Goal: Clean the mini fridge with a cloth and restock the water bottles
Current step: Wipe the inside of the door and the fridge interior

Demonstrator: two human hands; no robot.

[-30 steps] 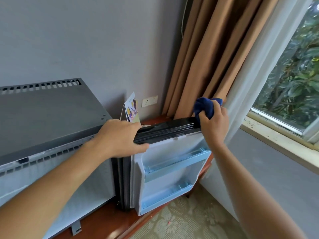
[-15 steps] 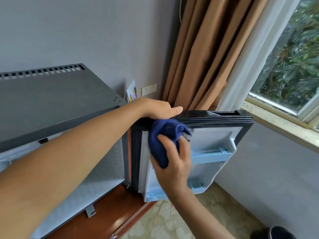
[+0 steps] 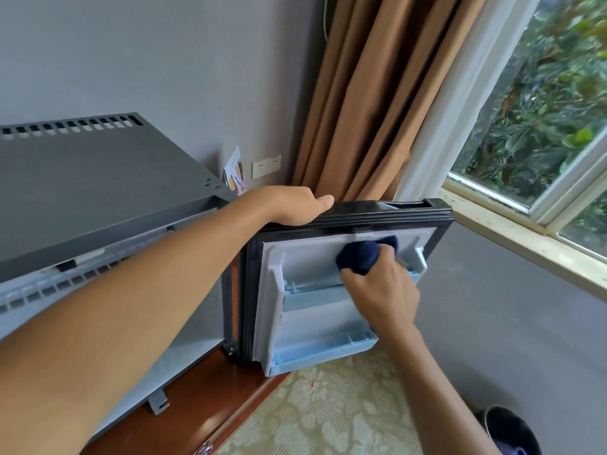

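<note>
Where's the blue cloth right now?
In the head view, right of centre: the blue cloth is gripped in the right hand, pressed on the open fridge door's inner liner, above the upper shelf.

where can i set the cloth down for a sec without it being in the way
The flat grey fridge top, between its rear vent slots and the left hand, looks bare. The lower door shelf also looks free. The upper door area is crowded by the right hand and cloth.

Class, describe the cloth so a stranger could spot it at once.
Find the open fridge door beside the tan curtain. On its white inner panel, above the pale blue shelves, the right hand grips the cloth, the only dark blue thing there.
</note>
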